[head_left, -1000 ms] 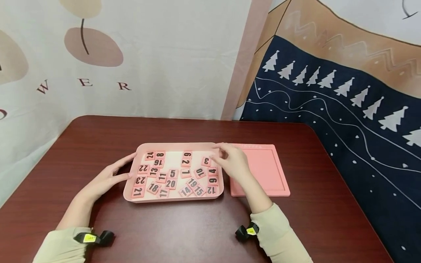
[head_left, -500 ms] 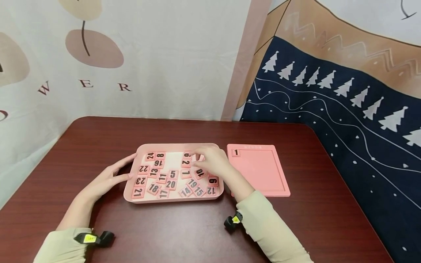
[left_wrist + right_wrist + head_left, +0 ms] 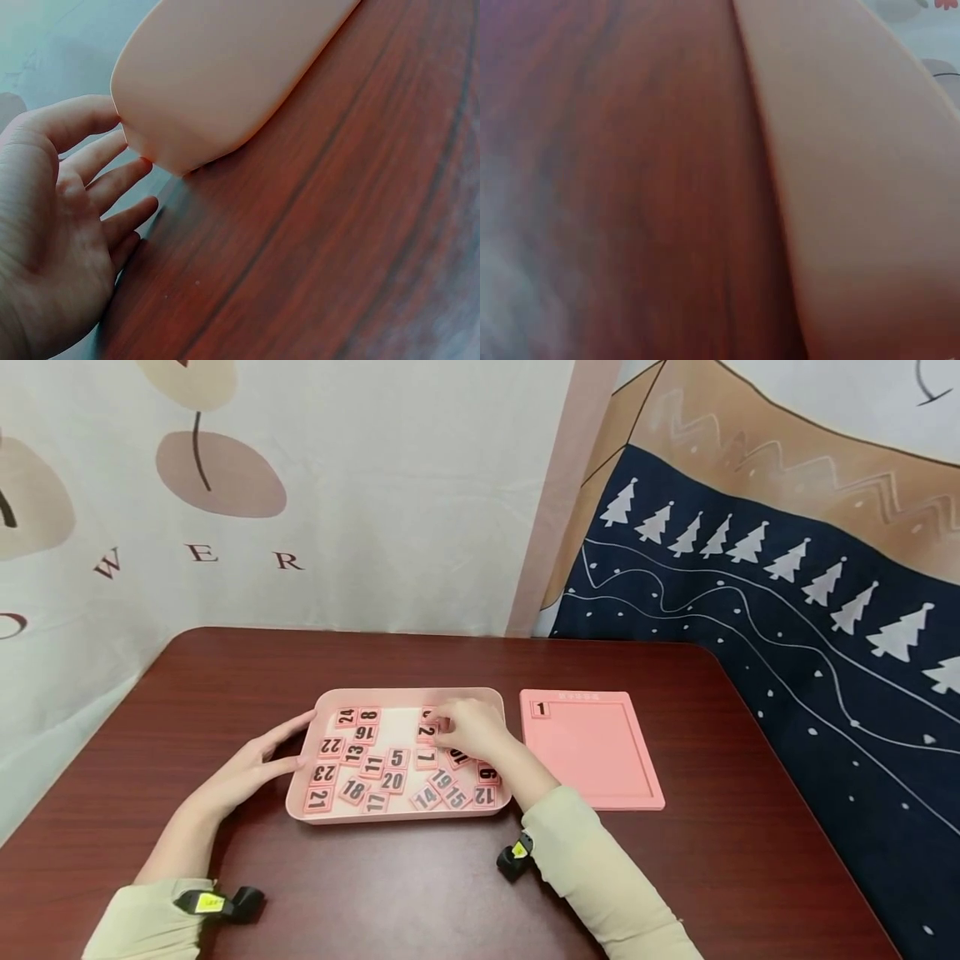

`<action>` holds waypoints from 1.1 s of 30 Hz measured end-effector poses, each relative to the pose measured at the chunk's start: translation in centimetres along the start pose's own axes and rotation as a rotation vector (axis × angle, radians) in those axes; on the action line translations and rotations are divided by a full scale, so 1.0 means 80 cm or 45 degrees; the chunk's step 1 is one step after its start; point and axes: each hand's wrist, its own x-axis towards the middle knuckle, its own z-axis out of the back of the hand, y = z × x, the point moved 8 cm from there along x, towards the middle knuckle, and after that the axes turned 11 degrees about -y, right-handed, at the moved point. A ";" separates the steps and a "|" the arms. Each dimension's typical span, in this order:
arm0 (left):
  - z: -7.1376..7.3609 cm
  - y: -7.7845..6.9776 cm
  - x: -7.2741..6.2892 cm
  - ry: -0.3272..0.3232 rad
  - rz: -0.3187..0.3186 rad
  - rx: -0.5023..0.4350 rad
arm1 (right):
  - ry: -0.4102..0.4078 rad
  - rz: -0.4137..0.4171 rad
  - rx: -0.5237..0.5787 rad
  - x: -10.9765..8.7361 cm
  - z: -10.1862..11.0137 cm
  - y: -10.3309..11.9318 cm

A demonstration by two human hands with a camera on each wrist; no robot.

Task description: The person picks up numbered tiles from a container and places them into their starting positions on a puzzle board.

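In the head view, a pink tray (image 3: pixel 405 697) holds several small pink number tiles, lying loose and turned various ways. My right hand (image 3: pixel 476 727) reaches in over its far right part, thumb and index fingertips right at the tile marked 2 (image 3: pixel 426 732); I cannot tell whether they pinch it. That hand partly covers the tiles around it, and the right wrist view does not show it. My left hand (image 3: pixel 67 195) touches the tray's left end, thumb at the rim and fingers loosely extended. A tile marked 1 (image 3: pixel 540 709) lies in the upper left corner of a pink framed board (image 3: pixel 588 752).
The board lies flat just right of the tray on a dark reddish-brown wooden table (image 3: pixel 405 877). Each sleeved forearm wears a black wrist camera, and the right one (image 3: pixel 514 858) is close to the tray's near right corner. Printed cloths hang behind the table.
My right hand has moved left from the board's upper left corner to the tile marked 2 in the tray. The tile marked 1 now shows on the board. The left hand stays at the tray.
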 end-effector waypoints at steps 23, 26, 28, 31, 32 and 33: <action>-0.002 0.001 0.001 0.005 -0.012 -0.024 | 0.000 -0.053 0.087 -0.006 -0.003 -0.003; -0.002 0.001 0.001 0.005 -0.005 -0.025 | 0.015 -0.045 0.091 -0.008 -0.002 -0.001; -0.002 0.001 0.001 0.005 -0.003 -0.020 | 0.011 -0.034 0.097 -0.011 0.000 0.000; -0.002 0.001 0.001 0.003 -0.001 -0.022 | 0.001 -0.029 0.166 -0.015 0.005 0.002; -0.002 0.001 0.001 0.002 -0.001 -0.022 | -0.006 -0.030 0.186 -0.016 0.008 0.002; -0.002 0.001 0.001 0.002 -0.001 -0.023 | -0.017 -0.031 0.205 -0.018 0.011 0.001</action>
